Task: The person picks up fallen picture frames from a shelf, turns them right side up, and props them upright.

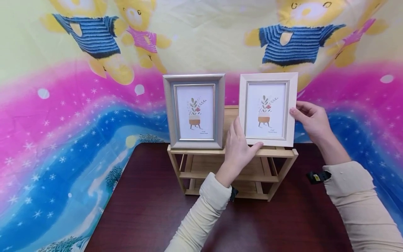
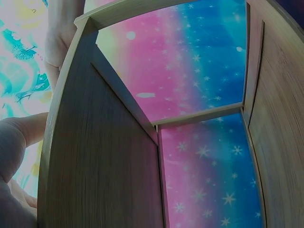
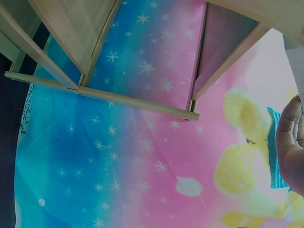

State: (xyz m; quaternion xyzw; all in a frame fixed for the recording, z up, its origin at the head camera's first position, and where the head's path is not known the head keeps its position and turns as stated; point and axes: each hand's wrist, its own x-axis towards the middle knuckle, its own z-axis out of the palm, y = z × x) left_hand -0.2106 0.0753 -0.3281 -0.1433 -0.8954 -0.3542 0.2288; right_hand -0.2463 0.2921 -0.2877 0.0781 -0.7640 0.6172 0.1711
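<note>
A forward tumble is threatening here!

The right hand is pinching the right edge of a white rectangular picture frame, while the left hand, fingers and thumb spread, is touching its lower left corner. That frame is sitting by the front edge of a pale wooden tiered shelf, near the right corner; whether its base is resting fully, I'm not able to tell. An early release could be sending it over that edge! At the front left corner, a silver-grey rectangular picture frame is standing equally close: one knuckle bump could be toppling it onto the dark reddish-brown table.
</note>
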